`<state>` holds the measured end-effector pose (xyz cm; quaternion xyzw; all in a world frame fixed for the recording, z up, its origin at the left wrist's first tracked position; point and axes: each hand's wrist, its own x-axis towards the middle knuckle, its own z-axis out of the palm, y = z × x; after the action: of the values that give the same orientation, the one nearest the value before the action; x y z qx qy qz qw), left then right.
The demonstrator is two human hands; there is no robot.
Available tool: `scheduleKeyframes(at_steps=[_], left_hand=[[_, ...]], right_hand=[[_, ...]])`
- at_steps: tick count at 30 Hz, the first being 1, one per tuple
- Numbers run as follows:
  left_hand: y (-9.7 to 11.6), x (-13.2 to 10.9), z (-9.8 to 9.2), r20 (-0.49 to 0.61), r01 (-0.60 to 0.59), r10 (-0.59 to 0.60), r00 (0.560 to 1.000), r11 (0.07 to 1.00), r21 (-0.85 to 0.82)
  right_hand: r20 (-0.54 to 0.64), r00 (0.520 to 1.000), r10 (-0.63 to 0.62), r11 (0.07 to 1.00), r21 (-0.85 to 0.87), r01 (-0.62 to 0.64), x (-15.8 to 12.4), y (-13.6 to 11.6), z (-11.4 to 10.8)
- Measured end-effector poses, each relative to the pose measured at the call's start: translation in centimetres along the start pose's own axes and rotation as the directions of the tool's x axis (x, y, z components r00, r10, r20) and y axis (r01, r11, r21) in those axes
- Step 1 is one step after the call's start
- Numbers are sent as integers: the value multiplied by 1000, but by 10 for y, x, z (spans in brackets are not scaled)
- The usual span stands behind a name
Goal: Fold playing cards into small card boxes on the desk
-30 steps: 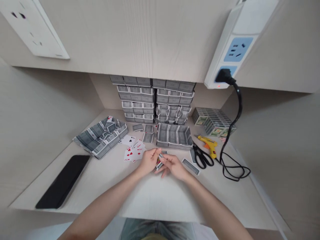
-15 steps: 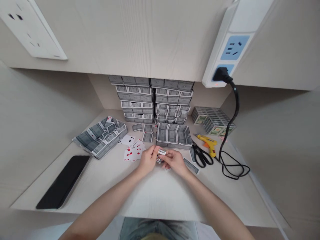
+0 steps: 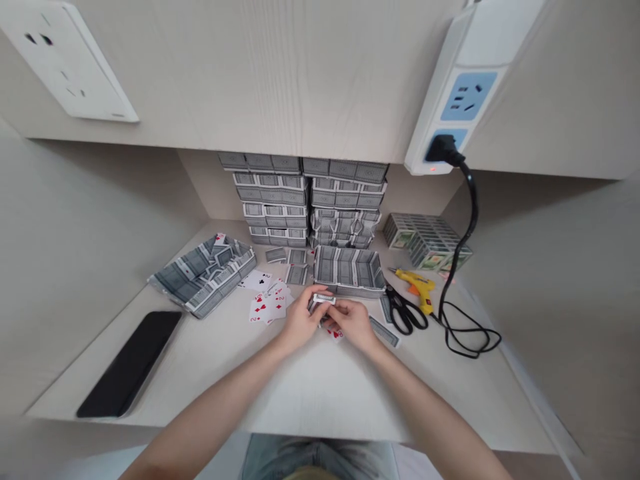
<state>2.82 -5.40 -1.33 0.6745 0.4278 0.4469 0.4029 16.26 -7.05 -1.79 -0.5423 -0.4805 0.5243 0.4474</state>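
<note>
Between my two hands is a small folded playing card (image 3: 325, 299), its patterned back and white edge showing. My left hand (image 3: 303, 320) is closed round its left side, thumb in front. From the right, the pinched fingers of my right hand (image 3: 354, 321) press on the same piece. Below the fingers a red-suited playing card (image 3: 335, 334) partly shows; whether it is held or lies on the table I cannot tell. Just beyond my hands stands an open box made of cards (image 3: 347, 268). Face-up cards (image 3: 267, 305) lie fanned left of my left hand.
A tilted card tray (image 3: 205, 273) with loose card pieces and a black phone-like slab (image 3: 131, 363) are on the left. Black scissors (image 3: 405, 313), a yellow glue gun (image 3: 419, 287) and its black cable (image 3: 470, 340) lie right. Stacked card boxes (image 3: 275, 193) stand behind.
The folded card has turned level and moved slightly up between my fingers. My left fingers now reach farther over its back, and more of the red card below shows.
</note>
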Motion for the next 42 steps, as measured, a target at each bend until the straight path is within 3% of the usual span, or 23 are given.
scheduleKeyframes(at_steps=[5, 12, 20, 25, 30, 35, 42], left_hand=[[-7, 4, -1, -16, -45, 44, 999, 996, -79], [-5, 2, -4, -14, -20, 21, 1000, 996, 86], [2, 2, -6, -62, -2, 2, 998, 1000, -3], [0, 1, -4, 2, -2, 2, 1000, 999, 46], [6, 1, -6, -5, -166, 167, 986, 983, 79], [8, 1, -10, 59, -368, 364, 929, 905, 212], [7, 2, -11, 63, -418, 419, 906, 860, 291]], right_hand=[[-13, 1000, -13, 1000, -3, 13, 2, -2, -4], [24, 1000, -12, 999, 47, 11, 2, -8, -5], [183, 979, -86, 972, 229, 43, -8, -26, -7], [259, 952, -160, 929, 367, 56, -11, -24, -6], [306, 943, -130, 897, 441, -20, -6, -13, -7], [331, 938, -107, 888, 457, -60, -2, -6, -6], [358, 928, -105, 923, 382, -43, -6, -15, -8]])
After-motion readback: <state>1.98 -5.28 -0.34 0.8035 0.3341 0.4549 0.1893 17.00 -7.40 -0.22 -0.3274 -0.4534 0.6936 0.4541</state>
